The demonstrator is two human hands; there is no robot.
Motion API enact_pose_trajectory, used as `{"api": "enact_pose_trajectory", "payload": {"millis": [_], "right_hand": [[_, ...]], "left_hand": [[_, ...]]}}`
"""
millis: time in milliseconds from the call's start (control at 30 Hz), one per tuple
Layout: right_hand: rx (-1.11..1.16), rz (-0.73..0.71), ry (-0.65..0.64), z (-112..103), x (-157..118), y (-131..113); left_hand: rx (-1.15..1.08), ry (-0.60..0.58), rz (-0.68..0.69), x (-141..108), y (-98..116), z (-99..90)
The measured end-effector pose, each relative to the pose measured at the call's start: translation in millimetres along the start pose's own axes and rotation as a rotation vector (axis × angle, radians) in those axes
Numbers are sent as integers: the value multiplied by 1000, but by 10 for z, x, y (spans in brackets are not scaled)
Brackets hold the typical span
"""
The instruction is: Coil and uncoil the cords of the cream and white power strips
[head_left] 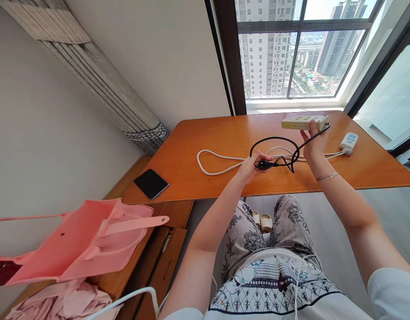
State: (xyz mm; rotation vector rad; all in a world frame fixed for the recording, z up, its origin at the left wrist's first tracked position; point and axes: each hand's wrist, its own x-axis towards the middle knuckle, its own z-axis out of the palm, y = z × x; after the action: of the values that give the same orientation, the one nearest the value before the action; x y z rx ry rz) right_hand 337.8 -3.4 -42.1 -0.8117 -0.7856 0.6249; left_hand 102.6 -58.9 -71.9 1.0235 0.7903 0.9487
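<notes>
My right hand (315,140) grips a cream-coloured power strip (300,122) by its right end, lifted above the far side of the table. From that end a black cord (275,138) runs down in loose loops to my left hand (253,166). The fingers of that hand are closed around the cord's black plug (264,165), near the front of the table. Beneath the black loops lies a white cord (218,155) on the wood. It leads right to a small white socket block (350,140) near the table's right end.
A black tablet (151,183) lies on the left of the orange-brown table (191,133). Lower left, a pink bag (88,240) rests on wooden furniture beside crumpled pink cloth (65,302). Behind the table stand a window (298,58) and a gathered curtain (108,80).
</notes>
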Motion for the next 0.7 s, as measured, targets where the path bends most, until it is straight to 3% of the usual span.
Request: {"api": "enact_pose_trajectory", "payload": {"millis": [133, 267, 367, 433, 600, 700], "right_hand": [[-9, -9, -2, -54, 61, 48], [-7, -4, 13, -107, 107, 81], [-28, 24, 22, -134, 126, 86], [-27, 38, 30, -143, 131, 86], [9, 43, 100, -171, 142, 88], [-16, 26, 147, -219, 167, 98]], "left_hand": [[46, -151, 22, -29, 0, -47], [128, -160, 159, -60, 59, -40], [91, -159, 135, -61, 107, -38], [27, -113, 113, -47, 139, -48], [-215, 153, 227, -45, 290, -104], [-317, 252, 247, -101, 419, -153]]}}
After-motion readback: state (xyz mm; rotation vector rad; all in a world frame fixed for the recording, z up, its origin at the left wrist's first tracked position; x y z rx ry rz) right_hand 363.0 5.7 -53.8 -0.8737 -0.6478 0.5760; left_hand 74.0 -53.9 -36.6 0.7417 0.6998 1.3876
